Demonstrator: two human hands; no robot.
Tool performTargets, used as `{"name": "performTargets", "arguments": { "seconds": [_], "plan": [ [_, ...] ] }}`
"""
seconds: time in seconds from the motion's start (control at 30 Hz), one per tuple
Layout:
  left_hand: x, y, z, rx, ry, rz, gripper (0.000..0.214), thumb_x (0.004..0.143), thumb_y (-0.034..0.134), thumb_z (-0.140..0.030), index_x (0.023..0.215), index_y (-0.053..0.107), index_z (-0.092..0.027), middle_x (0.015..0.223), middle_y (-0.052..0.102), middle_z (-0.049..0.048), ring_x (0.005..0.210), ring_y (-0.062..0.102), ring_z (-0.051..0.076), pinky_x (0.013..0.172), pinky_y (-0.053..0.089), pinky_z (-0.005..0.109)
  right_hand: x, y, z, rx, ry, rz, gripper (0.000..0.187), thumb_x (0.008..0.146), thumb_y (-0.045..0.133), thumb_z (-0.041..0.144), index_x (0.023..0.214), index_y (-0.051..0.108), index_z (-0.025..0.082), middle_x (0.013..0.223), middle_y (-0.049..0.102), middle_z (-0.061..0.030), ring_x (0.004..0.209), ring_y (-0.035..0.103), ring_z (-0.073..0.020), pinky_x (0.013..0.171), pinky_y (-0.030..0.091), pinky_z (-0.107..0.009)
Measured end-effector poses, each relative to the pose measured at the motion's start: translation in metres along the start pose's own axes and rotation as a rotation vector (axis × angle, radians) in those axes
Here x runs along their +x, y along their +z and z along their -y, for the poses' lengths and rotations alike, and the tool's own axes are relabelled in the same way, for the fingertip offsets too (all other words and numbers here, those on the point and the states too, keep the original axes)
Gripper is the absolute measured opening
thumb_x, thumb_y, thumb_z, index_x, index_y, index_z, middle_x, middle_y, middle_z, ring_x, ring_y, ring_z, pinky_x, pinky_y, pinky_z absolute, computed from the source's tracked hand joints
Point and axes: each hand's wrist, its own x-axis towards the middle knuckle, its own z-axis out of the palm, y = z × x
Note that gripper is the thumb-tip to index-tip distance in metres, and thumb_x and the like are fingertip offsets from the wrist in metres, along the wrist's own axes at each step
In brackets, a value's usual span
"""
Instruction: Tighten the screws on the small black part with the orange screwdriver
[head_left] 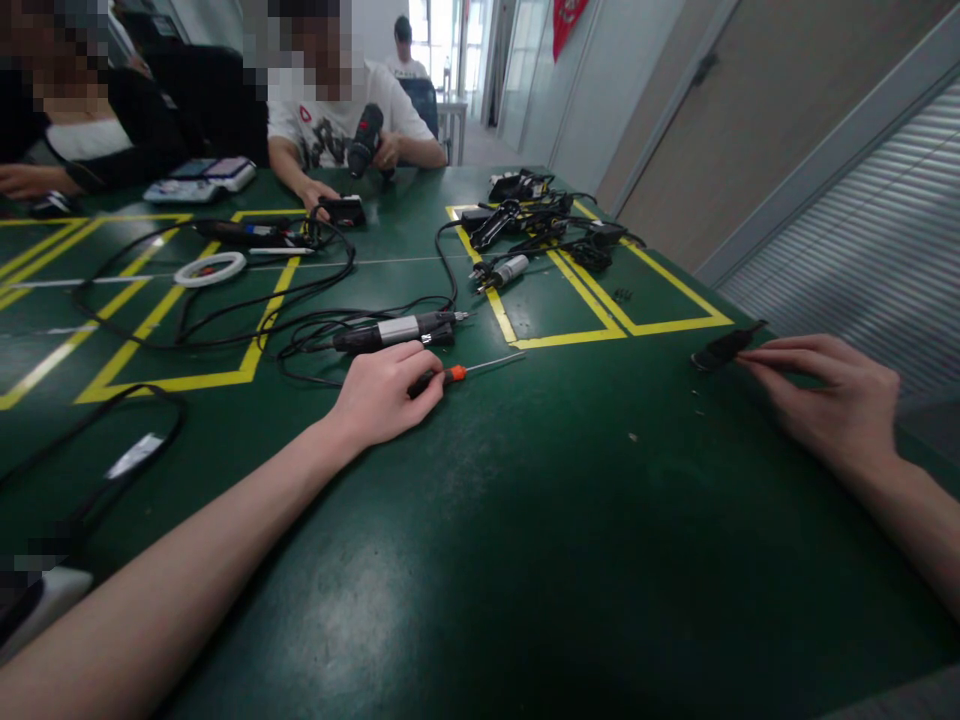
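Observation:
My left hand [384,392] lies on the green table [540,520], fingers closed round the black and orange handle of a thin screwdriver [466,370] whose metal shaft points right. Just beyond it lies a black and silver electric tool [397,331] with a cable. My right hand [829,398] rests near the table's right edge, fingers stretched out, fingertips touching a small flat black part [721,350].
Black cables loop over yellow-taped squares [180,380]. A pile of black tools and chargers [536,225] sits at the back right. A white ring [210,268] lies at left. Across the table a person in a white shirt [337,120] holds a black drill.

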Motion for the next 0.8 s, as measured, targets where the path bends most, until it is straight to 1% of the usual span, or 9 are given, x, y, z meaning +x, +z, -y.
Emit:
{"name": "performTargets", "arguments": {
  "seconds": [0.13,0.3,0.4,0.5,0.53,0.6,0.67,0.73,0.8],
  "plan": [
    [0.001,-0.001,-0.001,0.002,-0.017,0.018,0.023,0.096,0.054,-0.027,0.087,0.072,-0.017,0.07,0.062,0.0008,0.06,0.054,0.012,0.056,0.036,0.025,-0.001,-0.001,-0.001,0.008,-0.002,0.03,0.022,0.081,0.062,0.04,0.071,0.075,0.025,0.077,0.073,-0.0076,0.063,0.067,-0.0232,0.055,0.051,-0.036],
    [0.0,-0.001,-0.001,-0.005,-0.032,0.033,0.023,0.096,0.054,-0.027,0.086,0.072,-0.017,0.069,0.062,0.0007,0.06,0.054,0.013,0.056,0.037,0.025,-0.001,0.001,0.003,0.03,-0.005,0.029,0.022,0.079,0.062,0.039,0.07,0.075,0.025,0.078,0.072,-0.0069,0.058,0.062,-0.0192,0.051,0.047,-0.033],
    [0.0,-0.001,-0.001,-0.006,-0.029,0.027,0.023,0.096,0.053,-0.027,0.086,0.072,-0.017,0.069,0.062,0.0006,0.06,0.054,0.012,0.056,0.037,0.025,0.0,-0.001,0.008,0.055,0.034,-0.027,0.02,0.079,0.064,0.04,0.071,0.075,0.025,0.075,0.069,-0.0058,0.053,0.057,-0.018,0.05,0.047,-0.034],
    [0.0,-0.001,-0.001,-0.003,-0.017,0.018,0.024,0.096,0.053,-0.027,0.086,0.072,-0.016,0.07,0.062,0.0007,0.059,0.054,0.012,0.055,0.036,0.025,0.003,-0.001,0.012,0.095,0.231,-0.073,0.022,0.074,0.068,0.043,0.084,0.074,0.024,0.08,0.068,-0.0053,0.057,0.059,-0.0191,0.055,0.054,-0.037],
    [0.0,-0.001,-0.001,-0.004,-0.013,0.016,0.024,0.096,0.053,-0.026,0.086,0.072,-0.016,0.07,0.062,0.0008,0.059,0.054,0.012,0.055,0.036,0.025,0.005,0.0,0.014,0.135,0.324,-0.049,0.03,0.07,0.072,0.045,0.091,0.073,0.024,0.085,0.068,-0.0057,0.062,0.062,-0.0203,0.059,0.057,-0.039],
    [0.0,-0.001,-0.001,-0.007,-0.013,0.018,0.024,0.096,0.053,-0.026,0.086,0.072,-0.016,0.071,0.063,0.0011,0.059,0.054,0.012,0.056,0.036,0.025,0.008,0.004,0.016,0.236,0.511,0.043,0.053,0.057,0.081,0.05,0.1,0.068,0.023,0.093,0.069,-0.0068,0.073,0.067,-0.024,0.067,0.062,-0.043],
    [0.0,-0.001,-0.001,-0.005,-0.018,0.024,0.024,0.096,0.053,-0.027,0.087,0.072,-0.016,0.071,0.063,0.0012,0.06,0.055,0.013,0.056,0.037,0.025,0.012,0.009,0.017,0.276,0.656,0.117,0.067,0.045,0.086,0.053,0.1,0.064,0.022,0.09,0.069,-0.0067,0.075,0.069,-0.0266,0.072,0.063,-0.047],
    [0.001,-0.002,-0.001,-0.001,-0.025,0.029,0.024,0.096,0.053,-0.027,0.087,0.072,-0.017,0.069,0.062,0.0009,0.059,0.054,0.013,0.056,0.036,0.025,0.014,0.014,0.017,0.244,0.726,0.156,0.066,0.042,0.086,0.054,0.094,0.065,0.021,0.083,0.07,-0.0061,0.074,0.069,-0.028,0.077,0.063,-0.051],
    [0.001,-0.002,-0.001,0.003,-0.026,0.034,0.025,0.096,0.052,-0.027,0.086,0.072,-0.017,0.068,0.061,0.0008,0.059,0.054,0.012,0.056,0.036,0.024,0.015,0.015,0.015,0.238,0.737,0.182,0.06,0.045,0.086,0.054,0.091,0.068,0.02,0.081,0.072,-0.0069,0.076,0.072,-0.0296,0.083,0.063,-0.054]
  ]
}}
